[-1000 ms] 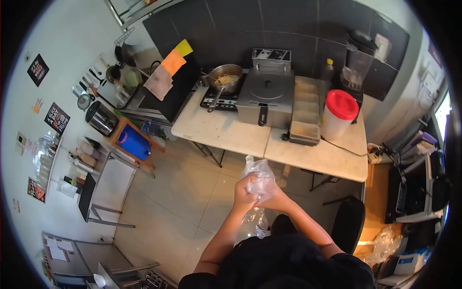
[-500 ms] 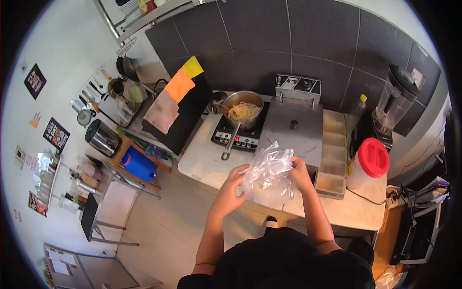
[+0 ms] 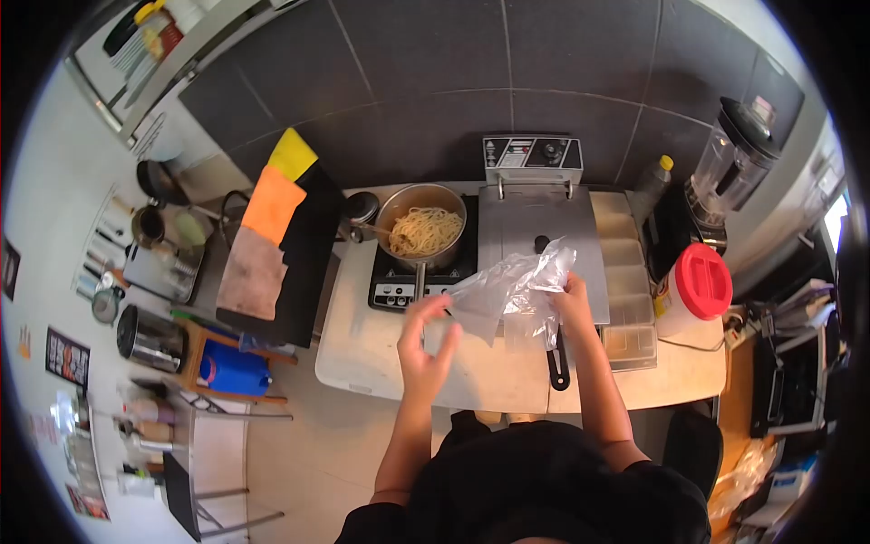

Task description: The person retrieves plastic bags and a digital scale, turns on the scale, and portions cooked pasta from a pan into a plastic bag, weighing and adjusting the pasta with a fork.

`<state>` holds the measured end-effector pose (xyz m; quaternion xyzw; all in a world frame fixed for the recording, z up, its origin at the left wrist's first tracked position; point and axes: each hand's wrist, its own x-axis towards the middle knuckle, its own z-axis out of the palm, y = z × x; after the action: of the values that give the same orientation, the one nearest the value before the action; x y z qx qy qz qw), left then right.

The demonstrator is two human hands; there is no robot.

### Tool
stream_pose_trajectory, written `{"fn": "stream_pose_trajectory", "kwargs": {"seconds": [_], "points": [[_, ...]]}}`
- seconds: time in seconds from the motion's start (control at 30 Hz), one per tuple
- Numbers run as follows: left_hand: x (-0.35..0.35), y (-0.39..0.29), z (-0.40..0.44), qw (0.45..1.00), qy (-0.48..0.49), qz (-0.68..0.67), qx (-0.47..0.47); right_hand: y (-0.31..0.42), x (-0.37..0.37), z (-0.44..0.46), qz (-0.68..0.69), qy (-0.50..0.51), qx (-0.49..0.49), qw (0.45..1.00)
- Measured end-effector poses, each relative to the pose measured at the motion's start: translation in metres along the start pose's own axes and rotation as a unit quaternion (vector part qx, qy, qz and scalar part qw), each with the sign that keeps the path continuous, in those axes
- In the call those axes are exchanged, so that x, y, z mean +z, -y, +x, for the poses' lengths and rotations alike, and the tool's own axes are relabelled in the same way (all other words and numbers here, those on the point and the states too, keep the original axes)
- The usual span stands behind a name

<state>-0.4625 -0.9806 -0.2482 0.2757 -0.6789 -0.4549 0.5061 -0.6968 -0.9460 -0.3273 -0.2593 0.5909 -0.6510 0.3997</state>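
The right hand [image 3: 571, 305] grips a clear plastic bag [image 3: 518, 292].

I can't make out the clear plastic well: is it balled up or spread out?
Partly spread: the clear plastic stretches, wrinkled, from the right hand toward the left hand, its loose edges hanging down.

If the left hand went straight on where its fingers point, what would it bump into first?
The left hand would probably meet the clear plastic bag first. The bag's edge is right beside it, maybe already touching; depth is hard to judge.
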Motion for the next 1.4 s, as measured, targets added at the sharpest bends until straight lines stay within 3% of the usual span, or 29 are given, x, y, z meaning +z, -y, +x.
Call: {"fn": "stream_pose_trajectory", "kwargs": {"seconds": [0.07,0.1,0.13,0.2,0.23,0.3,0.37,0.43,0.47,0.53,0.57,0.63,0.67,0.73,0.8,0.83,0.9,0.93,0.97,1.03,1.1,1.13,1.17,1.23,1.3,1.37,1.4], "points": [[-0.018,-0.039,0.010,0.960,0.234,-0.154,0.016,0.002,0.006,0.005,-0.008,-0.016,-0.006,1.000],[-0.027,-0.064,0.014,0.903,0.370,-0.215,0.029,0.004,0.011,0.005,-0.025,-0.028,-0.010,0.999],[-0.024,-0.077,0.027,0.813,0.477,-0.292,0.161,0.006,0.015,0.006,-0.043,-0.039,-0.011,0.998],[-0.018,-0.094,0.034,0.670,0.572,-0.380,0.282,0.004,0.020,0.012,-0.053,-0.053,-0.023,0.997],[-0.020,-0.103,0.039,0.669,0.571,-0.386,0.278,0.002,0.022,0.013,-0.063,-0.059,-0.032,0.996],[-0.021,-0.112,0.052,0.602,0.657,-0.369,0.264,0.005,0.030,0.013,-0.058,-0.076,-0.027,0.995],[-0.024,-0.103,0.047,0.598,0.646,-0.378,0.288,0.006,0.032,0.015,-0.053,-0.092,-0.027,0.994],[-0.029,-0.098,0.018,0.742,0.473,-0.450,0.154,0.006,0.033,0.016,-0.069,-0.082,-0.030,0.994],[-0.030,-0.097,0.029,0.740,0.473,-0.453,0.152,0.006,0.034,0.017,-0.071,-0.085,-0.028,0.993],[-0.032,-0.095,0.062,0.673,0.591,-0.320,0.310,0.005,0.035,0.019,-0.062,-0.091,-0.042,0.993],[-0.033,-0.091,0.061,0.672,0.591,-0.320,0.310,0.006,0.035,0.020,-0.063,-0.091,-0.043,0.993],[-0.034,-0.079,0.056,0.771,0.411,-0.435,0.217,0.006,0.034,0.022,-0.077,-0.090,-0.029,0.992],[-0.030,-0.080,0.043,0.818,0.252,-0.499,0.135,0.009,0.034,0.021,-0.078,-0.090,-0.029,0.992],[-0.040,-0.080,0.033,0.848,0.158,-0.504,0.049,0.017,0.036,0.019,-0.082,-0.074,-0.024,0.994],[-0.059,-0.081,0.043,0.845,0.282,-0.453,0.042,0.021,0.039,0.019,-0.093,-0.075,-0.051,0.991],[-0.061,-0.081,0.042,0.834,0.282,-0.473,0.040,0.021,0.039,0.018,-0.106,-0.075,-0.077,0.989],[-0.074,-0.114,0.028,0.910,0.206,-0.342,-0.116,0.016,0.038,0.021,-0.109,-0.058,-0.088,0.988],[-0.064,-0.113,0.020,0.864,0.103,-0.478,-0.117,0.013,0.036,0.023,-0.121,-0.050,-0.091,0.987],[-0.072,-0.106,0.008,0.857,0.108,-0.486,-0.132,0.011,0.036,0.024,-0.118,-0.042,-0.100,0.987],[-0.098,-0.087,-0.016,0.745,0.237,-0.584,-0.217,0.010,0.034,0.025,-0.123,-0.041,-0.099,0.987],[-0.095,-0.117,-0.013,0.795,0.160,-0.547,-0.208,0.015,0.036,0.020,-0.119,-0.055,-0.040,0.991],[-0.092,-0.144,-0.009,0.824,0.063,-0.485,-0.285,0.018,0.036,0.017,-0.124,-0.054,-0.040,0.990],[-0.084,-0.149,-0.008,0.824,0.044,-0.481,-0.298,0.021,0.037,0.015,-0.127,-0.051,-0.038,0.990],[-0.067,-0.150,-0.001,0.800,0.064,-0.566,-0.190,0.028,0.037,0.013,-0.148,-0.043,-0.042,0.987],[-0.079,-0.145,0.011,0.790,0.220,-0.536,-0.201,0.023,0.031,0.016,-0.106,-0.029,-0.064,0.992],[-0.066,-0.162,0.011,0.809,0.186,-0.530,-0.172,0.030,0.033,0.013,-0.124,-0.026,-0.043,0.991],[-0.065,-0.175,0.008,0.856,0.118,-0.455,-0.213,0.030,0.032,0.012,-0.116,-0.022,-0.039,0.992]]}}
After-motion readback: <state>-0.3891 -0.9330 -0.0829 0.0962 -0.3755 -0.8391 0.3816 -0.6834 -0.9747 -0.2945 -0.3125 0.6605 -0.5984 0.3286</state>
